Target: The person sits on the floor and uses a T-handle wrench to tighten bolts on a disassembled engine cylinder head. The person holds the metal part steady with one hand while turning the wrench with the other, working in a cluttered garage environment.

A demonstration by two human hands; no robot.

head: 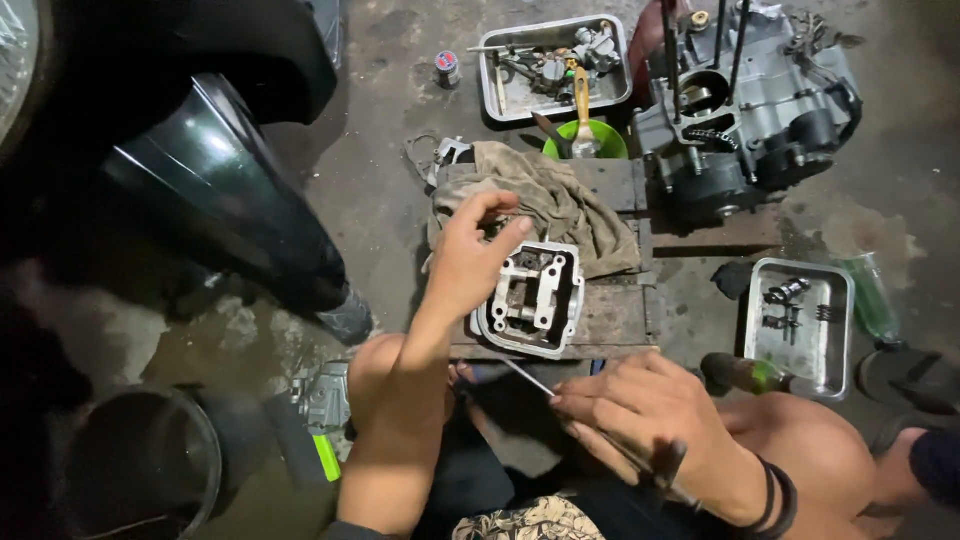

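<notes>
Dull grey cast metal on the cylinder head (530, 297), grimy in the recesses. Worn, stained cloth on the rag (555, 205), soft and crumpled. Rough, dark wood on the plank (625, 310), oil-soaked. Thin bright steel on the rod (525, 377). Shiny pressed metal on the tray (800, 335). Glossy green plastic on the bowl (600, 140). Matt, gritty concrete on the floor (380, 180). Glossy dark plastic on the fender (230, 190).

Dim, shadowy left; sharp centre.

A grey metal cylinder head (530, 297) lies flat on a wooden block, open side up; a thin screwdriver (590, 415) points toward it.
</notes>
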